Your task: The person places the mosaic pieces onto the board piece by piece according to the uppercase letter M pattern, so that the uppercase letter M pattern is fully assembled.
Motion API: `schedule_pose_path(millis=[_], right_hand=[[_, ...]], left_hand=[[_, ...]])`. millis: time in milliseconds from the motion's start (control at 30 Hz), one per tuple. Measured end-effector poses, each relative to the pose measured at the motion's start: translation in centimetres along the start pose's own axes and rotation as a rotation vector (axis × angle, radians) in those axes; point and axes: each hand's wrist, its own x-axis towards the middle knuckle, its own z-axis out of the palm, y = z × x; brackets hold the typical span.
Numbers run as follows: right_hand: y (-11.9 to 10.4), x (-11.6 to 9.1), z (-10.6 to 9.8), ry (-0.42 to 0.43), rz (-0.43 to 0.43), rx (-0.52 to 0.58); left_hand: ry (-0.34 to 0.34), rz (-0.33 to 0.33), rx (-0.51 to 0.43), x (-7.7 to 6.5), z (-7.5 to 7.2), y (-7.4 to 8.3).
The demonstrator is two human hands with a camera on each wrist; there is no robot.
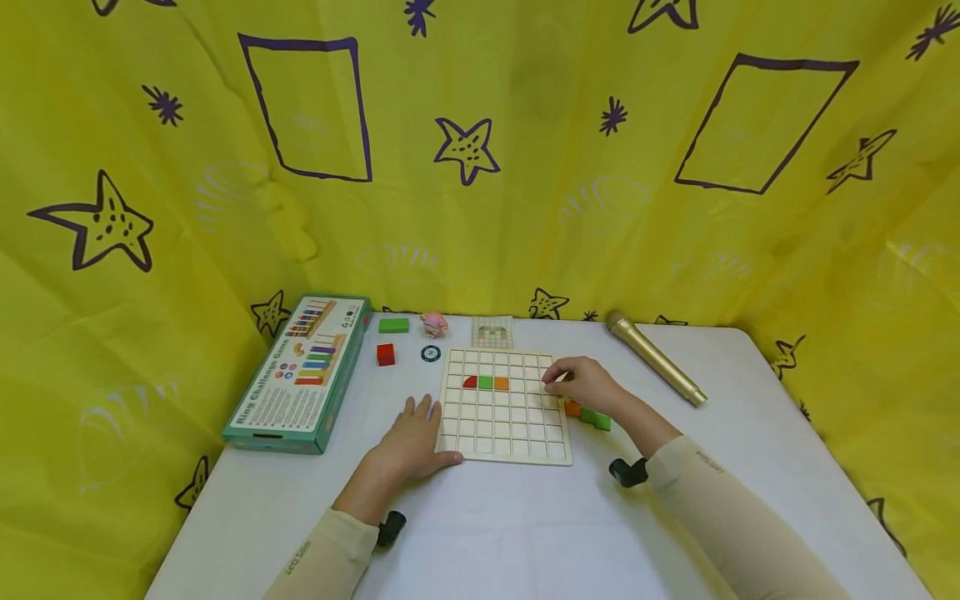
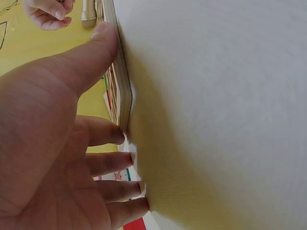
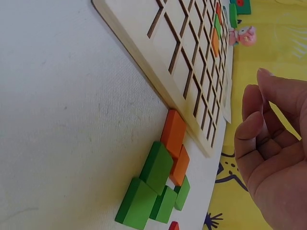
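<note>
A pale wooden grid board lies flat on the white table. In one of its rows sit a red tile with a curved side, a green tile and an orange tile, side by side. My left hand rests at the board's left side, fingers spread, thumb at the near corner. Over the board's right edge hovers my right hand, its fingers loosely bent with no piece visible between them. Beneath it, orange blocks and green blocks lie grouped beside the board.
A patterned card lies behind the board. To the left are a game box, a red cube, a green block, a pink figurine and a round chip. A gold microphone lies at the back right.
</note>
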Motion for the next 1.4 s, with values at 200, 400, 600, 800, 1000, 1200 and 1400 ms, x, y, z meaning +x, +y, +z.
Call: schedule_pose_path(millis=[200,400,600,800,1000,1200,1400], right_hand=[[0.5,-0.5,-0.5,0.017,-0.029,-0.013],[0.8,-1.0,-0.8,0.011,-0.026,-0.017],[1.2,-1.8,-1.3,0.016,-0.007,-0.031],[2.0,-2.4,-1.9,0.031,-0.012,-0.044],[2.6,-3.0,-2.3,0.045,-0.008,-0.037],[3.3,-3.4,-2.4,0.052,0.005,-0.050],[4.1,-4.1,-2.6,0.056,0.004,-0.069]], left_hand=[[0.002,0.005,-0.005,0.0,-0.1,0.0],[-0.002,0.009,-0.006,0.0,-0.1,0.0],[-0.004,0.003,-0.002,0.0,-0.3,0.2],[-0.012,-0.011,0.005,0.1,-0.3,0.3],[-0.011,-0.006,0.014,0.1,-0.3,0.3],[-0.007,-0.003,0.000,0.0,-0.3,0.1],[-0.017,-0.013,-0.014,-0.1,-0.2,0.1]])
